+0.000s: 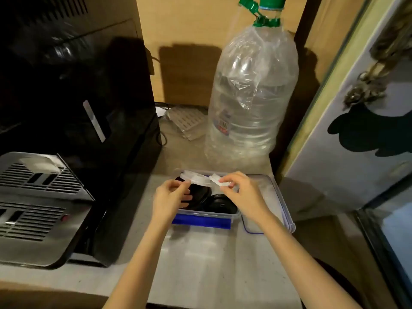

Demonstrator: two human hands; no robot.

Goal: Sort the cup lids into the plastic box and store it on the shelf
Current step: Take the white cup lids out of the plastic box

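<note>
A clear plastic box [234, 214] with a blue front clip [201, 221] stands on the counter in the middle of the view. Black cup lids [220, 205] lie inside it. My left hand [170, 198] pinches the edge of a white cup lid [197, 177] over the box's left side. My right hand [243, 192] pinches a second white lid [217, 179] just beside the first, over the box's middle. The box's clear cover [276, 201] with a blue seal lies against its right side.
A big clear water bottle [252, 97] with a green cap stands behind the box. A black coffee machine [73, 103] with a metal drip grille [33, 201] fills the left. A white panel [361, 112] and a glass door edge bound the right.
</note>
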